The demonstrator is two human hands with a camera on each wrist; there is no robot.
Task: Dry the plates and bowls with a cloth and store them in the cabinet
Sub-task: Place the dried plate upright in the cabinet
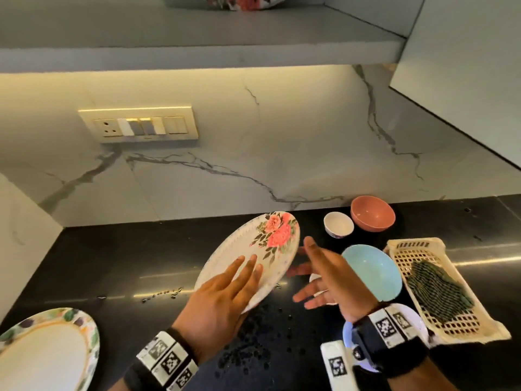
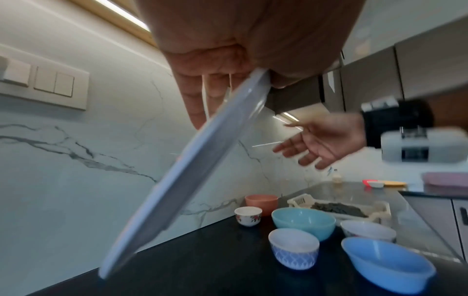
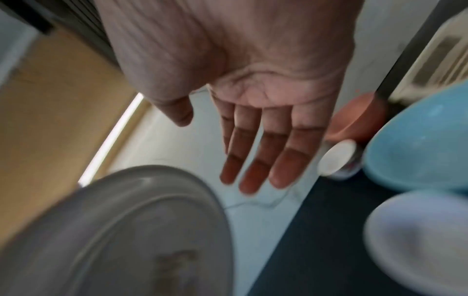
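A white plate with pink flowers (image 1: pixel 253 249) is held tilted above the black counter (image 1: pixel 112 263). My left hand (image 1: pixel 225 294) grips its near rim, fingers laid across the top face and thumb underneath; the left wrist view shows the plate (image 2: pixel 190 170) edge-on in that hand (image 2: pixel 228 60). My right hand (image 1: pixel 324 277) hovers just right of the plate, palm towards it, fingers straight, holding nothing. Its open palm (image 3: pixel 253 120) fills the right wrist view, with the plate's underside (image 3: pixel 126 230) blurred below. A dark green cloth (image 1: pixel 439 292) lies in a cream basket (image 1: pixel 406 249) at the right.
Pink bowl (image 1: pixel 372 213), small white bowl (image 1: pixel 338 224) and light blue bowl (image 1: pixel 372 270) stand right of the plate, more bowls (image 2: pixel 293 248) nearer me. A leaf-rimmed plate (image 1: pixel 48 351) sits lower left. Cabinet shelf (image 1: pixel 197 38) overhead holds a floral dish (image 1: pixel 245 1); open door (image 1: pixel 465 66) right.
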